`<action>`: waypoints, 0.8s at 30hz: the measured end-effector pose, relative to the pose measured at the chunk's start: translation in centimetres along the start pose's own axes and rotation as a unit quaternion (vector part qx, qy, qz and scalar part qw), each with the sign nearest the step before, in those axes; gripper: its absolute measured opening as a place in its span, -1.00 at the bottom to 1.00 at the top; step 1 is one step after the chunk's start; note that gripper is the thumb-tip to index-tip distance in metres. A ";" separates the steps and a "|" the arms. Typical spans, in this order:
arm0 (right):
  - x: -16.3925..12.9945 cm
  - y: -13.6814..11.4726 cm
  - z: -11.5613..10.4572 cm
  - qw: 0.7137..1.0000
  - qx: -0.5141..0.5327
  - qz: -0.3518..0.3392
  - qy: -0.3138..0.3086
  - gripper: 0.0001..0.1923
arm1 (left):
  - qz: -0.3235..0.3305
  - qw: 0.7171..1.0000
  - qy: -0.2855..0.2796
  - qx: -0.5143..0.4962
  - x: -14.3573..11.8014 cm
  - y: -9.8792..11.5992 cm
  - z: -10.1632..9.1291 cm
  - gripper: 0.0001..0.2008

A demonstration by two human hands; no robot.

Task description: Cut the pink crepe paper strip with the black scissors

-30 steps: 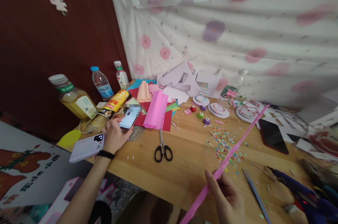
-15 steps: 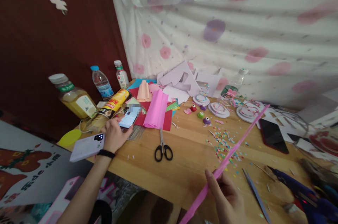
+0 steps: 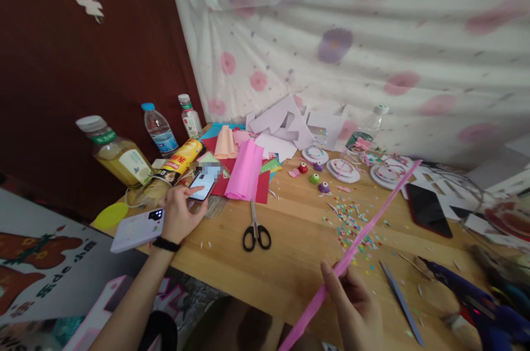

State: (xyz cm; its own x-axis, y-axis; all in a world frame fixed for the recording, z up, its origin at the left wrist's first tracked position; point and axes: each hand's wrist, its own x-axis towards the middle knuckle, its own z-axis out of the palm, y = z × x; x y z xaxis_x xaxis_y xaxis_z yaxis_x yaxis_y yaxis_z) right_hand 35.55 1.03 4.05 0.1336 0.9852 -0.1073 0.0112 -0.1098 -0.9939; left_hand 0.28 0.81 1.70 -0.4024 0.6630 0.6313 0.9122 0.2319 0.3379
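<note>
My right hand (image 3: 356,307) pinches a long pink crepe paper strip (image 3: 364,229) between thumb and fingertips, near the strip's lower third. The strip runs up and away to the right from that hand, over the scattered confetti (image 3: 351,227), its far end near the paper discs (image 3: 387,174); the near end hangs off the table edge (image 3: 232,279) below my hand.

My left hand (image 3: 180,213) lies flat on the wood, one finger out on the screen of a lit phone (image 3: 202,185). A pale purple device (image 3: 136,229) sits just beside that wrist.

Strip reads as very light, soft, limp, likely to tear or stretch if tugged. Best taken by a gentle pinch across its folded width, supported further along so it does not sag.

Scissors (image 3: 256,229) lie between my hands, closed. Tweezers (image 3: 399,298) and a glue gun (image 3: 467,296) lie right of the right hand.
</note>
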 end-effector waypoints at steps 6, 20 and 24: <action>0.7 0.8 -0.7 0.999 -0.001 0.027 -0.045 -0.53 | 0.034 0.999 0.008 -0.004 -0.2 -0.3 0.1 -0.71; -0.4 -1.1 0.2 1.000 0.018 0.007 0.008 -0.57 | -0.029 0.999 0.017 0.024 0.3 -0.9 1.1 -0.57; -0.5 -1.0 0.1 1.000 0.020 0.010 0.013 -0.57 | -0.054 0.997 -0.006 0.053 0.4 -0.9 1.4 -0.54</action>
State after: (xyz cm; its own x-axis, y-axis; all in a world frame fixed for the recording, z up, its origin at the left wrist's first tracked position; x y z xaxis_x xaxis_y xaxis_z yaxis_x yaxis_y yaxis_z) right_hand 35.35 0.65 5.14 0.1585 0.9792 -0.1267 -0.0317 -0.1232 -0.9919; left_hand -0.62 1.86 0.64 -0.4978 0.6391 0.5863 0.8672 0.3756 0.3269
